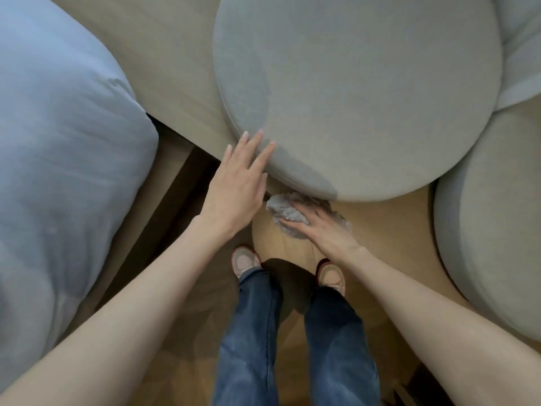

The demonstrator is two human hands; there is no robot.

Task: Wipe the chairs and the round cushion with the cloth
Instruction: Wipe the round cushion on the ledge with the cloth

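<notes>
Head view: round cushion (366, 92) is pale grey fabric with a piped seam round its rim. It fills the upper middle of frame. A darker band runs down its left part to the near rim; can't tell if that's damp or shadow.

Cloth (285, 210) is grey and crumpled, just under the cushion's near rim, lying on a rounded wooden surface (281, 247). Right hand (325, 232) lies flat on the cloth, fingers extended and pressing it down. Left hand (237, 186) rests on the cushion's near-left rim, fingers (257, 142) straight and slightly spread, gripping nothing.

Hidden or unclear:
- Far part of the cloth is tucked below the cushion's overhang, and its right end is under the palm.
- Right thumb is not visible.
- Can't tell whether the wooden surface is a chair seat.
- Cushion's top edge is cut off by the frame.

Edges and room:
- Left of the cushion is a tan surface (164, 68); further left is blue-grey bedding (64, 127), well apart from the cushion.
- Right of the cushion is a grey upholstered seat (491, 230), touching or just beside its rim; can't tell which.
- Upper right, a paler cushion (521, 60) butts against it.
- Open wooden floor (395, 218) shows below the near rim on the right side.
- Jeans (248, 332) and shoes (246, 259) stand near that rim.
</notes>
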